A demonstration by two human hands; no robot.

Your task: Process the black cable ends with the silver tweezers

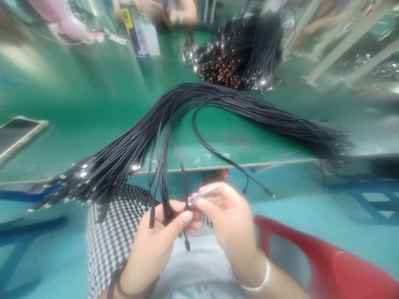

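Observation:
A thick bundle of black cables (187, 93) arches over the green table, with metal-tipped connectors spilling past the front edge at left. Several of these cables run down into my left hand (162, 232), whose thumb and fingers are closed round them near their ends. One connector end pokes out below the fingers. My right hand (227, 211) pinches a pair of metal tweezers (204, 194) between thumb and fingers. The tips of the tweezers point left and meet a thin cable at my left fingertips. Whether they grip it I cannot tell.
A phone (18, 135) lies at the table's left. Behind stand a dark spray can (135, 31) and more bundled cables (230, 58). Other people's arms show across the green table (77, 83). A red plastic chair (330, 257) is at lower right.

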